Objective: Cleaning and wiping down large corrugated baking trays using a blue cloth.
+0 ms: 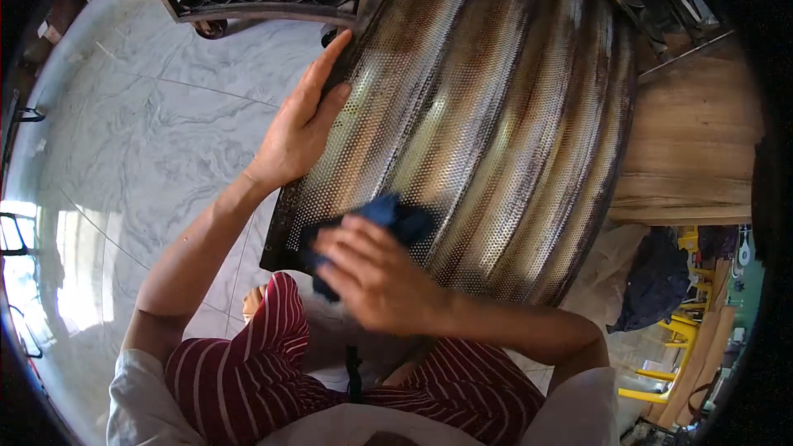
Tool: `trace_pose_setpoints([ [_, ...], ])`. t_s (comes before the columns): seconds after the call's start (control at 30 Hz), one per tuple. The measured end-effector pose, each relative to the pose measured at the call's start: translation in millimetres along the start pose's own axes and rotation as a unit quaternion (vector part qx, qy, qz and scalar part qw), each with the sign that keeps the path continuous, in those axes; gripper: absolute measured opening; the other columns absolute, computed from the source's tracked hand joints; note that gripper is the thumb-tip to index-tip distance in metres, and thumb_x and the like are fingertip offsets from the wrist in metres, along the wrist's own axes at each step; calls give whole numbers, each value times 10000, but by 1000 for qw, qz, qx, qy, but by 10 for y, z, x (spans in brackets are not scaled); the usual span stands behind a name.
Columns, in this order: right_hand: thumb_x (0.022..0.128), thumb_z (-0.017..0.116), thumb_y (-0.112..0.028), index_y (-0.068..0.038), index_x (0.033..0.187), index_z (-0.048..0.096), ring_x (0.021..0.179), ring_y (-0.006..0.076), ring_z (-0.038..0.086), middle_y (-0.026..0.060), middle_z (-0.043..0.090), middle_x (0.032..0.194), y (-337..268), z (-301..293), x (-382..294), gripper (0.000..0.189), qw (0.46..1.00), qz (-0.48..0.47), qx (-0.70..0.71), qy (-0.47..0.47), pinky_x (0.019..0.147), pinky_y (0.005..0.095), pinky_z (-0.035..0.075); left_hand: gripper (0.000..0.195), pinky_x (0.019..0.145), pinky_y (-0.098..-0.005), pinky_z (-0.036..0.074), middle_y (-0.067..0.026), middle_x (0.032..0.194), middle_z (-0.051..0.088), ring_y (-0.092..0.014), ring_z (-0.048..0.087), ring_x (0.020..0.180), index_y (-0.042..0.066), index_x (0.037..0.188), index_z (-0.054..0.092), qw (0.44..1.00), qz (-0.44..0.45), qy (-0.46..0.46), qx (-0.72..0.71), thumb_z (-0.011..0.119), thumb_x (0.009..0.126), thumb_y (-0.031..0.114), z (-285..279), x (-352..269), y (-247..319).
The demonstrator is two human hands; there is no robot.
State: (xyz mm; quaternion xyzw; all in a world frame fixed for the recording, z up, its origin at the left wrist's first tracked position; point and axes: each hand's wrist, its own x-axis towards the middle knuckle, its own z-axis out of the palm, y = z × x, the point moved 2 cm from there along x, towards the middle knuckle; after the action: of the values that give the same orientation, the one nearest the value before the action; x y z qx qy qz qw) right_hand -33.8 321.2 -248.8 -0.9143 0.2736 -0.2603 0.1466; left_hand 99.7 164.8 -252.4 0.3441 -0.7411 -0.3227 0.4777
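A perforated metal baguette tray [471, 111] with long wavy channels lies tilted before me, dark brown stains along its grooves. My left hand [303, 118] steadies its left edge, fingers stretched along the dark rim and thumb on the perforated face. In my right hand [378, 279] is a bunched dark blue cloth [406, 220], pressed against the lower left part of the tray. The hand and cloth look slightly blurred. Part of the cloth is hidden under my fingers.
A wheeled metal rack [266, 15] with more wavy trays stands at the upper left. To the right is a wooden surface [687, 142] with another metal frame [650, 6] above it. Yellow chairs [681, 328] and a dark cloth bundle [657, 279] are at lower right, over a marbled tile floor [167, 130].
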Motion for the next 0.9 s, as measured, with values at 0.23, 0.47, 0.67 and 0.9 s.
trace_pose_setpoints([
  [0.23, 837, 640, -214, 2, 961, 665, 1252, 307, 459, 180, 531, 1265, 72, -936, -6, 250, 972, 148, 182, -13, 1122, 485, 290, 525, 1139, -374, 264, -167, 1487, 377, -285, 328, 1400, 66, 1491, 288, 999, -28, -10, 20, 454, 994, 95, -47, -48, 30],
  [0.47, 834, 681, -220, -101, 976, 725, 1378, 241, 367, 87, 514, 1392, 471, -838, -338, 190, 964, 127, -194, -130, 1182, 564, 153, 537, 1147, -362, 236, -178, 1457, 397, -287, 333, 1390, -1, 1455, 333, 999, -27, -13, -21, 466, 936, -23, -23, 3, 100],
  [0.67, 883, 593, -136, 45, 1126, 652, 1378, 310, 380, 201, 480, 1412, 1549, -1344, 314, 309, 899, 154, -410, -23, 1179, 545, 143, 548, 1151, -365, 225, -189, 1468, 383, -287, 318, 1400, -17, 1451, 332, 999, -38, -13, -18, 456, 917, -47, -82, -24, 75],
  [0.9, 976, 353, -208, 4, 1394, 442, 1442, 307, 249, 212, 305, 1524, 3112, -2225, 982, 477, 804, 288, -521, -7, 1194, 450, 141, 615, 1152, -391, 233, -205, 1484, 360, -318, 315, 1403, -12, 1459, 324, 997, -64, -29, -28, 515, 876, -60, -60, 32, 113],
])
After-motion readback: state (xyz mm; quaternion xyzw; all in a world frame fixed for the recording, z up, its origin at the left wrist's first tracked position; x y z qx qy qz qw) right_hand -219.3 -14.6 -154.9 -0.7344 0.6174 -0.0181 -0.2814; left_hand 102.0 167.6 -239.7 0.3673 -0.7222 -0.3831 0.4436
